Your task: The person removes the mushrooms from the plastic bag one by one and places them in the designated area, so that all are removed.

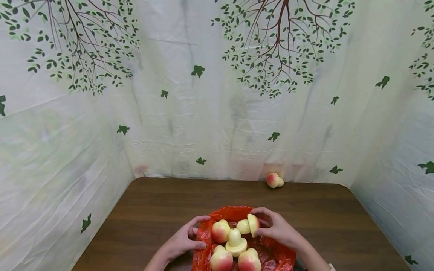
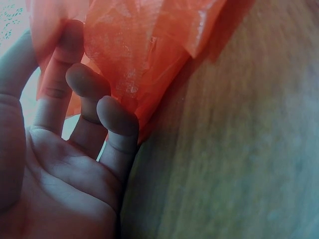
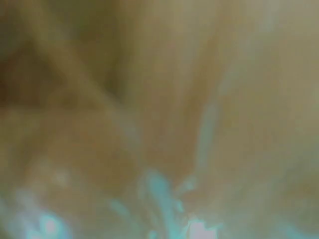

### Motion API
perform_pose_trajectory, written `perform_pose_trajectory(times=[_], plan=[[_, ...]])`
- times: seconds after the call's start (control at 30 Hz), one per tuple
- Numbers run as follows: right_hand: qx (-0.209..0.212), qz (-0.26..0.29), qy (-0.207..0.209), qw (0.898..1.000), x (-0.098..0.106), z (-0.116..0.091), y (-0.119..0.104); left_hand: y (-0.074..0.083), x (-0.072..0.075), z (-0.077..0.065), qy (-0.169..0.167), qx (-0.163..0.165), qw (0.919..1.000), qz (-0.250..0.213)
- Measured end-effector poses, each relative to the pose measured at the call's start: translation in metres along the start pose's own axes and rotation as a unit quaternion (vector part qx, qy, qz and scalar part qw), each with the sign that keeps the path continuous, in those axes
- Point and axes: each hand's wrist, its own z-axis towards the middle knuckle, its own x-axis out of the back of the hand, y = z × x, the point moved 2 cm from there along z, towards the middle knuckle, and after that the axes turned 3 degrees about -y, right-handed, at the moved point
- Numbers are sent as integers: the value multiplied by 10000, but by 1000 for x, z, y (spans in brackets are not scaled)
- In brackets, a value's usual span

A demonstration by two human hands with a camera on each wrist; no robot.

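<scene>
A red plastic bag [image 1: 203, 241] lies open at the table's front edge, with several toy mushrooms inside. They have pale yellow stems and caps blushed pink. My left hand [image 1: 184, 239] grips the bag's left rim, thumb low and fingers higher up. From the left wrist, the bag [image 2: 134, 64] drapes over some fingers of that hand [image 2: 75, 164]. At the bag's right side, my right hand [image 1: 276, 227] pinches one mushroom [image 1: 253, 224] by its cap, its stem pointing left. Another mushroom [image 1: 235, 242] stands stem-up in the middle. The right wrist view is only a blur.
A single mushroom [image 1: 272, 180] lies apart at the far edge of the brown wooden table [image 1: 162, 203]. Pale curtains [image 1: 220, 113] printed with branches and leaves hang behind the table and along both sides.
</scene>
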Motion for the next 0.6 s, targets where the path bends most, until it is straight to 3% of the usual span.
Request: perform_pose_trajectory(times=[0.33,0.6], plan=[[-65,141,204,9997,5,-5,-15,-1,0,0,-18,-42,10000,-71],[377,192,448,9981,17,-9,-23,0,0,0,20,27,10000,-86]])
